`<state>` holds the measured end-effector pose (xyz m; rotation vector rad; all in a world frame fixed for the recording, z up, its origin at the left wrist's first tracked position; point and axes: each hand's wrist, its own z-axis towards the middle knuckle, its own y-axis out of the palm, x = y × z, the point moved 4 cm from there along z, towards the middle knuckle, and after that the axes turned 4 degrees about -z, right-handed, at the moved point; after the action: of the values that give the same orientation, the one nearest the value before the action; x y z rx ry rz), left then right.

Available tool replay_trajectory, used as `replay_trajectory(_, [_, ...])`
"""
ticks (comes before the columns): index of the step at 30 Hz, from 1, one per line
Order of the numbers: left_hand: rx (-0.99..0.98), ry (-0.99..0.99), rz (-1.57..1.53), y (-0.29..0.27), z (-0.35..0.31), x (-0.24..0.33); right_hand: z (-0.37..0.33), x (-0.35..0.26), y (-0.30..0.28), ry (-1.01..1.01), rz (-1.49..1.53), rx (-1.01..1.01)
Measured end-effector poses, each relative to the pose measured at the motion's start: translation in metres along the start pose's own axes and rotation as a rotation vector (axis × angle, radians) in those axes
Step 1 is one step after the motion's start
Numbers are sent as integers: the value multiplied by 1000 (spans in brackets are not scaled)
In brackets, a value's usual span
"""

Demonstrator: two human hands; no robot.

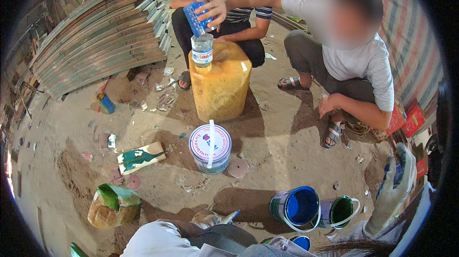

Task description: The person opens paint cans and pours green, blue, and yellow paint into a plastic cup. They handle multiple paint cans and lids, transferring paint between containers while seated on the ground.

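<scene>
Gloved right hand [394,190] hangs open, empty, just right of the blue paint can [295,207] lying sideways; left hand's out of sight.

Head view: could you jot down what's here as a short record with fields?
Setting: dirt floor, stacked painted boards
Right hand: gloved, raised, holds nothing
Left hand: not in view
Nearest the glove: open blue paint can on its side, green paint can beside it
Centre: closed white paint can, yellow jerrycan
Others: a person's hand tips a blue container over a clear bottle
</scene>
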<state>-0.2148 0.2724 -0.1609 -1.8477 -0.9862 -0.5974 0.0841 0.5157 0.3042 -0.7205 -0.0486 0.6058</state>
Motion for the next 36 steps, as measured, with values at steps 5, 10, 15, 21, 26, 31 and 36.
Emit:
replay_trajectory(5, [63,48,159,29,3,27,-17,23,22,48,28,-282])
replay_trajectory(10, [62,32,209,34,0,29,-26,63,21,124,-41,-325])
replay_trajectory(15, [64,8,230,36,-4,27,-31,93,18,123,-41,-272])
replay_trajectory(21, [75,-10,257,46,-11,30,-48,100,26,127,-76,-311])
replay_trajectory(26, [99,-20,279,49,-14,34,-55,92,39,86,-36,-288])
replay_trajectory(31, [-33,20,182,43,-11,37,-52,86,43,102,-13,-340])
replay_trajectory(36, [-140,-91,171,42,-2,26,-50,82,43,88,8,-287])
